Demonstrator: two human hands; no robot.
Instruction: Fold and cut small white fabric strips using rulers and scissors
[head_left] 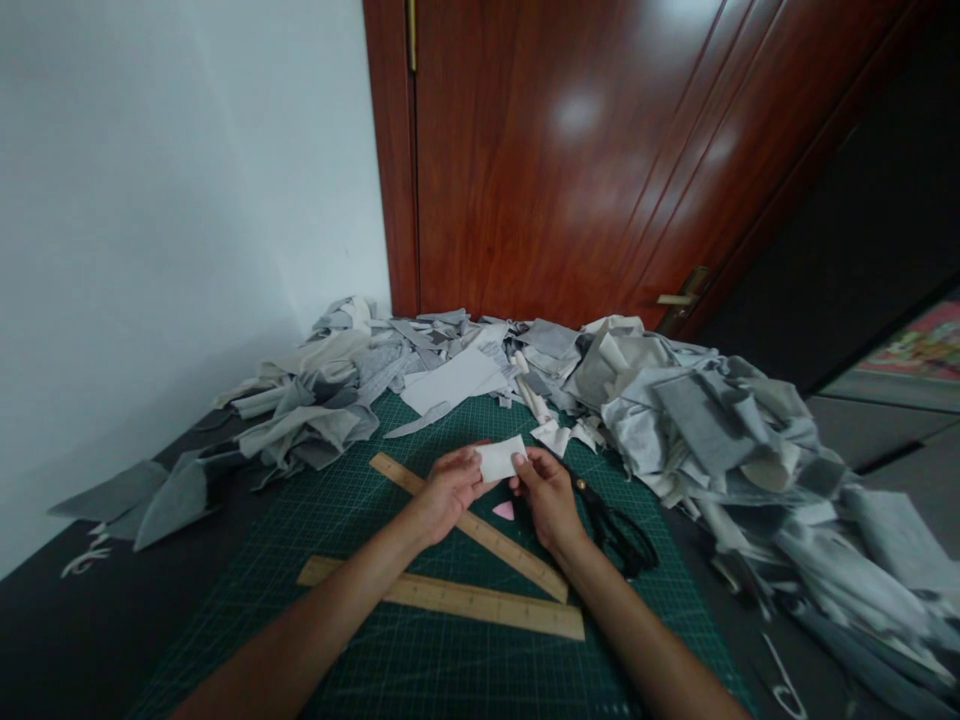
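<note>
A small white rectangular piece of fabric (501,460) is held up between my two hands over the green cutting mat (337,520). My left hand (452,490) pinches its left end, and my right hand (547,492) pinches the right end with the thumb on top. Just below the piece lies a pink triangle of tailor's chalk (504,510). Black-handled scissors (619,530) rest to the right of my right hand, their blades partly hidden by it. Under my forearms, two wooden rulers (517,555) lie on the mat, one slanted and one nearly level.
Heaps of grey and white fabric scraps ring the mat: a left pile (315,400), a large right pile (697,430), and more at the back around a flat white sheet (457,380). Behind stand a white wall (187,200) and a brown wooden door (540,180).
</note>
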